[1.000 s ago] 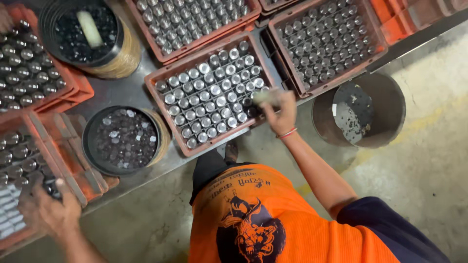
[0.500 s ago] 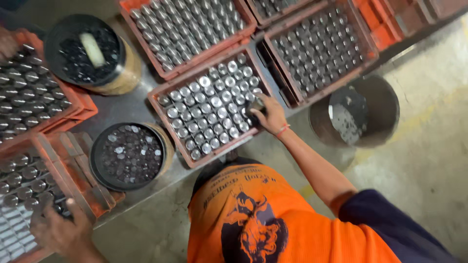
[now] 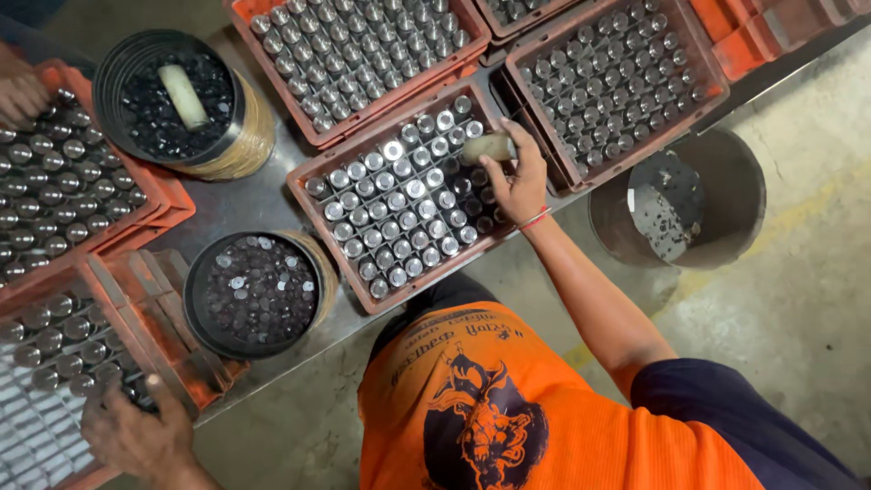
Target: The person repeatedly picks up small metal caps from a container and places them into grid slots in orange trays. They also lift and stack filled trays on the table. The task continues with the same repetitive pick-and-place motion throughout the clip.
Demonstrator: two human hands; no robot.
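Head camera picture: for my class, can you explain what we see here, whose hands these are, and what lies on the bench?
The camera sits on a worker's head and looks straight down. The right hand holds a pale cylinder over a red crate filled with upright metal tubes. The left hand rests on another crate at the lower left. Two round tins of small dark parts stand on the metal bench. A grey bucket stands on the floor. Another person's hand shows at the top left.

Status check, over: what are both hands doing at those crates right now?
Right hand grips a pale cylinder over the middle crate of metal caps. Left hand rests on the near-left crate. Nothing between them but a round tub.
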